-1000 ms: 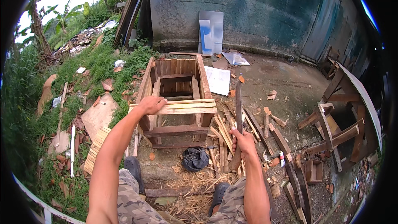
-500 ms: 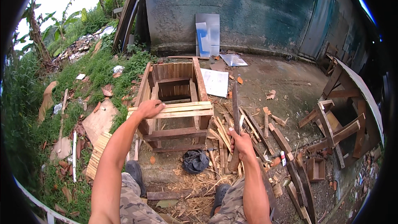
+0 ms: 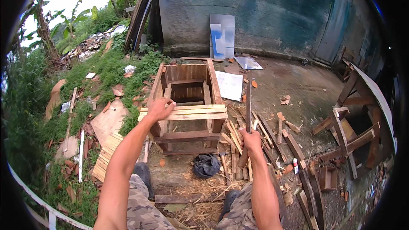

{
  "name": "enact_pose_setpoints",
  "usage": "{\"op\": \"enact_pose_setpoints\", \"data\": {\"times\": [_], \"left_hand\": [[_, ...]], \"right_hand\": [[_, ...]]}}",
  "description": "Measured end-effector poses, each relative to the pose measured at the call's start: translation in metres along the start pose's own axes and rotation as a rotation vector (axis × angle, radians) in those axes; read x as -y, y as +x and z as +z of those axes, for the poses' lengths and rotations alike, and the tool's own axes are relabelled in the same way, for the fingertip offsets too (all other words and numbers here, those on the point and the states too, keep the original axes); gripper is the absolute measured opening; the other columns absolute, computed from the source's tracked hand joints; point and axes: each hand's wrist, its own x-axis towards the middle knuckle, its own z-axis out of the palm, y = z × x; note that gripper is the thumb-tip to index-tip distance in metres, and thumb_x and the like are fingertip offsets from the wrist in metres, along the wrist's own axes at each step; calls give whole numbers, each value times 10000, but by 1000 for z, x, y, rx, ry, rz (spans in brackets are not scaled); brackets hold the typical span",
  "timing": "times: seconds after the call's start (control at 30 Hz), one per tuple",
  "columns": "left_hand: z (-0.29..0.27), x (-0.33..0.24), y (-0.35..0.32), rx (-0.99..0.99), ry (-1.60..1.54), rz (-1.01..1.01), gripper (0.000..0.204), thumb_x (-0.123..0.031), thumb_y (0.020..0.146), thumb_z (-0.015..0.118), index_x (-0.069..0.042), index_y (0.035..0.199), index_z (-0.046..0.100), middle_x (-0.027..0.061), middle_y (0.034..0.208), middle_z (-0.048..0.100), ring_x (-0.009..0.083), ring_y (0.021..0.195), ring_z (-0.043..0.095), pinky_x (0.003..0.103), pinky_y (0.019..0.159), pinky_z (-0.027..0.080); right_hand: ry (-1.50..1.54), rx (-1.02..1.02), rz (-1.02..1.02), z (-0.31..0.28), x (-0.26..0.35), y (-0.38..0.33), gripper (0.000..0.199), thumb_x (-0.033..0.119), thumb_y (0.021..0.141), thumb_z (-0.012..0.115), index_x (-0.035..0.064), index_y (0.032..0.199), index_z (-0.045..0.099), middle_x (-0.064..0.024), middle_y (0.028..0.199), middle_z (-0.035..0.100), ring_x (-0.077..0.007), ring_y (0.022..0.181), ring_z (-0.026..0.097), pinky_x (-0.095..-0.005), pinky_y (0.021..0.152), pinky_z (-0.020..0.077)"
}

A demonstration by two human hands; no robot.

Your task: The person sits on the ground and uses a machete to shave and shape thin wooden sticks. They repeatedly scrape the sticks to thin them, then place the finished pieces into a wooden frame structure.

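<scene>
My left hand (image 3: 160, 109) lies across pale wooden slats (image 3: 196, 111), its fingers somewhat apart. Those slats run side by side over the near top of a brown wooden frame (image 3: 187, 137), which stands open like a box with inner rails. In my right hand (image 3: 250, 139) is a long, narrow, dark-bladed tool with a wooden lower end, like a machete (image 3: 248, 106). Held nearly upright right of the frame, it is apart from the slats, and my closed fingers hide its middle.
Wood strips (image 3: 232, 138) and longer boards (image 3: 309, 189) litter the ground at right. A black plastic bag (image 3: 205, 166) sits before the frame, near shavings. More slats (image 3: 106, 155) lie at left. An overturned wooden piece (image 3: 349, 136) stands far right, and a wall (image 3: 277, 12) behind.
The whole view has shifted, so the scene sits further right. My left hand's fingers have lifted slightly on the slats. The machete has turned, its blade now looking narrower.
</scene>
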Motion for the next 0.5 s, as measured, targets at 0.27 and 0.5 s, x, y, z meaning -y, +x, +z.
{"op": "enact_pose_setpoints", "data": {"times": [0.27,0.5], "left_hand": [[-10,76,-64,-472,-558,-843,453,-382,1017,488,-63,1294,650,119,1335,650,268,1183,613,428,1014,451],[7,78,-83,-382,-1258,-838,649,-492,1078,322,-46,1544,395,61,1562,468,187,1396,449,381,1143,313]], "right_hand": [[-101,137,100,15,-7,-3,247,241,982,640,-3,970,604,-45,675,559,-138,508,524,-317,433,448],[-174,166,95,22,-13,-13,233,240,992,639,11,1004,592,-19,684,540,-125,515,519,-305,451,449]]}}
